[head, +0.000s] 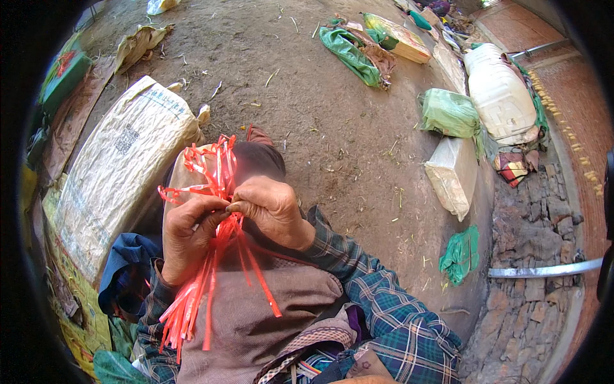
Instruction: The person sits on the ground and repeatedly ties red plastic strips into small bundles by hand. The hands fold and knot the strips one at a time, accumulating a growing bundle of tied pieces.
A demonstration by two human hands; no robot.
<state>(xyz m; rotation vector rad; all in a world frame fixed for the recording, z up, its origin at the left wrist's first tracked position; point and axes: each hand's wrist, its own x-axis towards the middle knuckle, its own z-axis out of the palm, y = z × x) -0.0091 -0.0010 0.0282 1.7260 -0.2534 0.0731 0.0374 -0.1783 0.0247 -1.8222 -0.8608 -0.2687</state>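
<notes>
A bundle of shiny red plastic strips is pinched at its middle between both my hands above my lap. My left hand grips it from the left, thumb and forefinger together. From the right, the thumb and forefinger of my right hand meet the left fingertips at the same spot. Loops of strip curl above the fingers, and loose straight ends fan out below over a brown apron. Exactly what lies between the fingertips is hidden.
A stuffed white woven sack lies to the left on the dirt floor. Green bags and a pale block-shaped package are on the right, near a large white plastic jug. A curved metal bar crosses the stone edging.
</notes>
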